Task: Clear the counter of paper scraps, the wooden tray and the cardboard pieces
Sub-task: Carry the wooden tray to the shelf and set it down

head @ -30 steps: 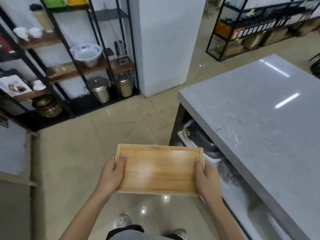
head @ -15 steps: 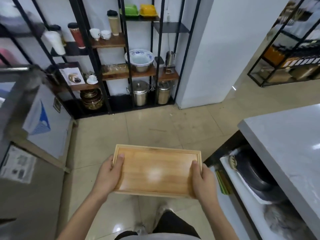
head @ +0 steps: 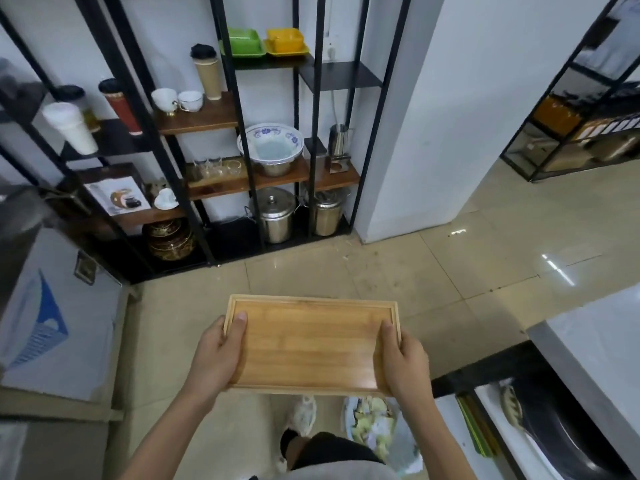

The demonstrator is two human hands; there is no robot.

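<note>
No brand or writing can be read anywhere: the picture card (head: 119,197) on the rack (head: 221,133) shows only a printed image, and the blue mark on the white panel (head: 41,327) to the far left of the hands is a shape, not letters.

The tray (head: 311,344) is held level in the air between the two hands, over the tiled floor (head: 381,271). The left hand (head: 216,358) is closed on the tray's left short edge, thumb lying on the inner face just inside the rim, the other fingers hidden under the wood. The right hand (head: 403,362) grips the right short edge the same way, thumb on top near the far corner, fingers curled beneath. The tray is bare (nothing rests on it).

Beyond the hands stands the rack, with a blue-patterned bowl (head: 270,143), two steel pots (head: 277,216), white cups (head: 178,100) and green and yellow dishes (head: 263,43). To the right of the right hand, apart from it, is the corner of the grey counter (head: 595,341); under it a dark pan (head: 561,431) sits on a lower shelf. Below the tray, near the person's shoe (head: 303,415), lies a bag (head: 381,431) of pale scraps.
</note>
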